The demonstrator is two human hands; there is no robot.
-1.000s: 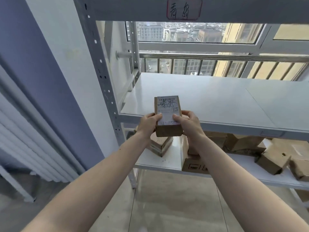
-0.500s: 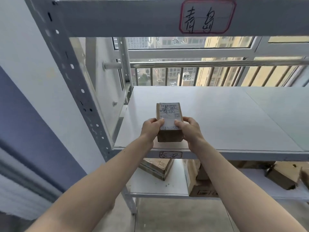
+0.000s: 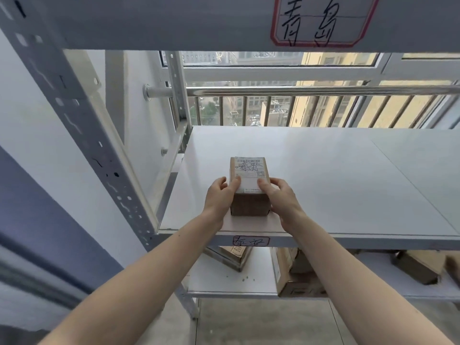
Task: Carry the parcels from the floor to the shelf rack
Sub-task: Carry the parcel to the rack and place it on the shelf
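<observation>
Cardboard parcel [image 3: 249,185] sits on white shelf [image 3: 336,185] near front edge; left hand [image 3: 220,195] and right hand [image 3: 280,197] grip its sides.

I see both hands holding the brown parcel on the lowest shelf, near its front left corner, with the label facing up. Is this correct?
Not quite. The head view shows both the left hand and the right hand holding the brown parcel on the white middle shelf, not the lowest one, which holds other boxes. The rest is correct: front left corner, label up.
</observation>
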